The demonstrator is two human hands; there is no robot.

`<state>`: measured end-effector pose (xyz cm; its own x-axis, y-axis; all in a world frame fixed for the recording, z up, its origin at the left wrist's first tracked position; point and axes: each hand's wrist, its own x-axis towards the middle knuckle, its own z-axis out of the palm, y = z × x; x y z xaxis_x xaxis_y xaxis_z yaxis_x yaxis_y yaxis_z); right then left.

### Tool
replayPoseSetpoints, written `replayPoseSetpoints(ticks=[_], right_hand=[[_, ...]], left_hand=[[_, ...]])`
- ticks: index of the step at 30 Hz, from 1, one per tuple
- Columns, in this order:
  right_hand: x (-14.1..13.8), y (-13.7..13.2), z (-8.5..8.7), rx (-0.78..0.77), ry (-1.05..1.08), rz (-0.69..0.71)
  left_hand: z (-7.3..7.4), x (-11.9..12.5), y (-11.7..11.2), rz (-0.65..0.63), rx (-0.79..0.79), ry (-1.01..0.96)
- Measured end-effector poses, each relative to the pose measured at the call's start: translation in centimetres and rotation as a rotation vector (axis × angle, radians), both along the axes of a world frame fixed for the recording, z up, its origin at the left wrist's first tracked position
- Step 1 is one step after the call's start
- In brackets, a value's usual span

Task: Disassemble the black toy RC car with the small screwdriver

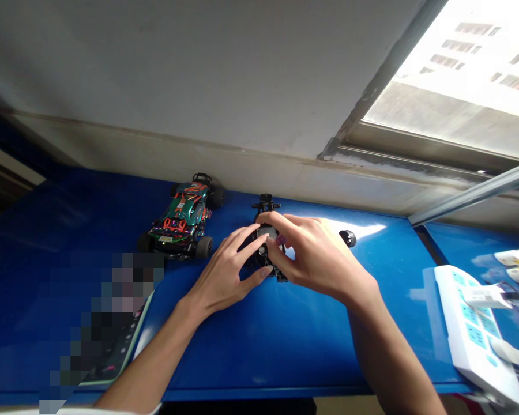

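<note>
A small black model-car chassis (266, 206) lies on the blue table (311, 334) near the wall. Both hands are on it. My left hand (229, 271) curls round its left side, fingers bent against the frame. My right hand (315, 253) covers its right side, thumb and fingers pinched on a grey part on top of the chassis. Most of the chassis is hidden under the fingers. A loose black wheel (348, 237) lies just right of my right hand.
A finished model race car (184, 219) with a green and red body stands left of the chassis. A white power strip (471, 328) with plugs lies at the right edge. A flat device (121, 351) sits at the front left. The wall is close behind.
</note>
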<state>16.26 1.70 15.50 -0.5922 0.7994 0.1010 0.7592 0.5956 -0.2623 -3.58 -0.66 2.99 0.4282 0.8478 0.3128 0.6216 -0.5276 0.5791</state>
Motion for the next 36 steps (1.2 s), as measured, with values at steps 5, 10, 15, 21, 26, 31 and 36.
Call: replayPoseSetpoints(ticks=[5, 10, 15, 21, 26, 31, 36], right_hand=[[0.03, 0.08, -0.01, -0.002, -0.029, -0.007], [0.04, -0.10, -0.07, 0.018, 0.024, 0.017], [-0.02, 0.06, -0.21, 0.004, -0.055, -0.015], [-0.06, 0.04, -0.24, 0.037, 0.030, 0.016], [-0.10, 0.07, -0.16, -0.013, -0.036, -0.019], [-0.01, 0.04, -0.15, -0.005, 0.040, 0.021], [-0.26, 0.23, 0.11, -0.071, -0.030, -0.044]], left_hand=[[0.02, -0.02, 0.02, 0.003, -0.003, 0.009], [-0.03, 0.03, 0.08, -0.006, 0.001, 0.001], [-0.13, 0.03, 0.07, 0.011, 0.014, -0.002], [-0.01, 0.05, 0.03, 0.003, 0.006, -0.015], [-0.11, 0.03, 0.04, 0.007, 0.001, 0.007], [0.07, 0.02, 0.03, 0.001, -0.009, -0.015], [0.04, 0.00, -0.03, 0.011, -0.002, -0.008]])
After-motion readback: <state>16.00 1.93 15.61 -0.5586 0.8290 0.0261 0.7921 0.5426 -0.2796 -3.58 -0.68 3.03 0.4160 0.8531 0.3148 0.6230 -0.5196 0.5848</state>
